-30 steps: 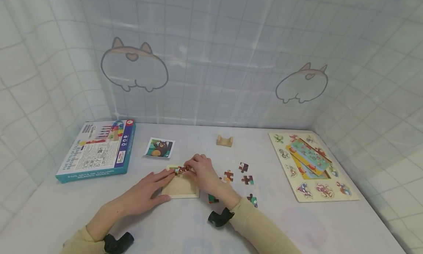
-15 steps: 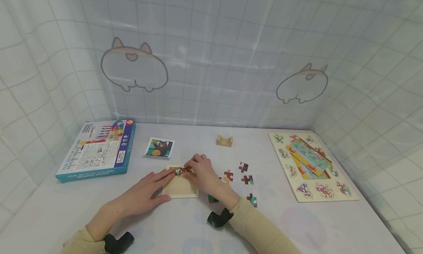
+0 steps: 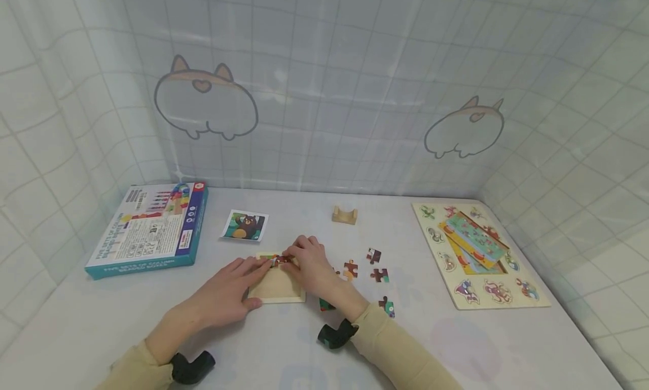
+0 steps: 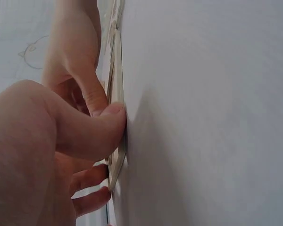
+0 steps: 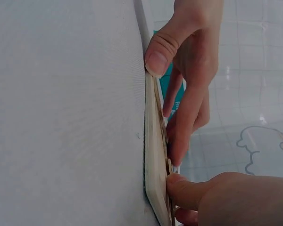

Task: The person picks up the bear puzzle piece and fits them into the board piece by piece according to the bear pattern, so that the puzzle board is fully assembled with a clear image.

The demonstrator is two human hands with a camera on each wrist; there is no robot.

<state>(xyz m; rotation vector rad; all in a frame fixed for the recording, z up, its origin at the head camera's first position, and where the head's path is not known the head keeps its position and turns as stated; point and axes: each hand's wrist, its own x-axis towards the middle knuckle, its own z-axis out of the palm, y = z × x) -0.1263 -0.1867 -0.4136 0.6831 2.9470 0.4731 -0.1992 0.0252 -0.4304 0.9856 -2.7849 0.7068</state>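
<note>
A shallow wooden puzzle tray (image 3: 277, 288) lies in front of me, with bear-picture jigsaw pieces (image 3: 276, 260) along its far edge. My left hand (image 3: 230, 291) holds the tray by its left side; the thumb (image 4: 114, 113) is on the rim and a forefinger reaches to the pieces. At the far right corner, my right hand (image 3: 314, 271) pinches a jigsaw piece, mostly hidden by the fingers. In the right wrist view its thumb (image 5: 177, 183) is against a piece tilted above the rim. Loose jigsaw pieces (image 3: 350, 270) lie to the right, one partly under my right wrist.
A card with the bear picture (image 3: 245, 226) lies behind the tray. A small wooden stand (image 3: 345, 215) is farther back. A flat toy box (image 3: 147, 229) lies at left. An animal puzzle board (image 3: 471, 294) with colourful cards (image 3: 476, 240) on it lies at right.
My left wrist and forearm have shifted a little to the right, with the fingers still at the tray. My right hand stays nearly in place at the far corner.
</note>
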